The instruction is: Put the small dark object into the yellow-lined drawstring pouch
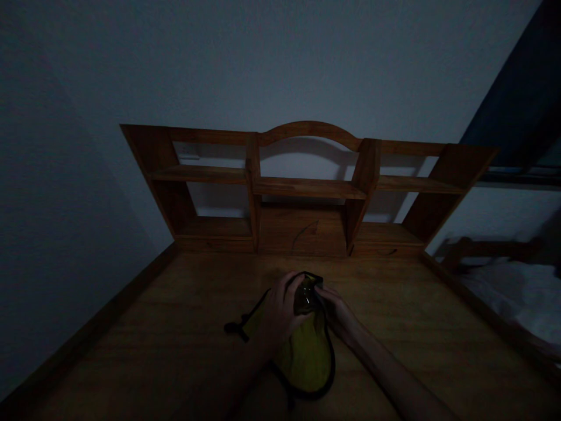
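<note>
In the dim head view, a yellow-green cloth piece with black edging (310,356) lies on the wooden desktop, its far end folded up between my hands. A dark, shiny, see-through object, glass-like (307,299), rests on that raised end; its exact kind is hard to tell. My left hand (283,307) curls around the left side of the shiny object, thumb at its near side. From the right, my right hand (333,305) pinches the cloth's black edge beside the object. A black strap or toggle end (234,328) sticks out to the left of the cloth.
A wooden shelf unit (307,187) with an arched top stands along the desktop's (184,327) back, against a pale wall (219,64). Raised wooden edges run down both sides. To the right are a bed with pale bedding (521,292) and a dark window area (521,99).
</note>
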A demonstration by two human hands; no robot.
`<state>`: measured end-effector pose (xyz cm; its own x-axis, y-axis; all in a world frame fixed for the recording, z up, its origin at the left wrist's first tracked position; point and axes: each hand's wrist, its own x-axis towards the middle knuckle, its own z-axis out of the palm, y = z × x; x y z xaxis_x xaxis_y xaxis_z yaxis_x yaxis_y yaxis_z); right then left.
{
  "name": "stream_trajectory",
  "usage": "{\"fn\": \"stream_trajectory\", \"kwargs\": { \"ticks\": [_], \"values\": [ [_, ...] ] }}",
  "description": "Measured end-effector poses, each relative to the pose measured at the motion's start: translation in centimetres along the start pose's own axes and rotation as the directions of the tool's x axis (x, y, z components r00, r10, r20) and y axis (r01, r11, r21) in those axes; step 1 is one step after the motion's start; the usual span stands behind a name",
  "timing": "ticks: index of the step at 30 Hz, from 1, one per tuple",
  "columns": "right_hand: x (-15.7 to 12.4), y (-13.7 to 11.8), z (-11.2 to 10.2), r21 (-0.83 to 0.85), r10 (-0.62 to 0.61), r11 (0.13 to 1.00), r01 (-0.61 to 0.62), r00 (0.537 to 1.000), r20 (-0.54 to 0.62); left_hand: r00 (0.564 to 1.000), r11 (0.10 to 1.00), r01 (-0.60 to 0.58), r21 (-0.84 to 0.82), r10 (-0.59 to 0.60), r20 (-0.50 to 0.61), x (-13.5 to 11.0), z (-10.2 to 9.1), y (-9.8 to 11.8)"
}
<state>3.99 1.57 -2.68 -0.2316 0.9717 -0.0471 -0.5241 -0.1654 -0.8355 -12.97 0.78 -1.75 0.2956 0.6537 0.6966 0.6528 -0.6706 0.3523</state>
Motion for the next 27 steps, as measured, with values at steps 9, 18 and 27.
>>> {"fn": "stream_trajectory", "kwargs": {
  "ticks": [9, 18, 27],
  "values": [
    [-0.35, -0.39, -0.47, 0.133, 0.224, 0.966, -0.224, 0.975, 0.012, 1.000, 0.999, 0.011, -0.045, -0.012, -0.015, 0.00, 0.13, 0.01],
    [-0.45, -0.58, -0.52, 0.153, 0.225, 0.961, -0.230, 0.973, 0.050, 0.998, 0.998, -0.058, -0.031, 0.058, -0.012, 0.04, -0.19, 0.06],
    [-0.61, -0.77, 0.23, 0.112, 0.178, 0.977, -0.180, 0.984, 0.024, 0.998, 0.995, -0.061, -0.080, 0.059, -0.025, 0.05, -0.21, 0.05]
  ]
}}
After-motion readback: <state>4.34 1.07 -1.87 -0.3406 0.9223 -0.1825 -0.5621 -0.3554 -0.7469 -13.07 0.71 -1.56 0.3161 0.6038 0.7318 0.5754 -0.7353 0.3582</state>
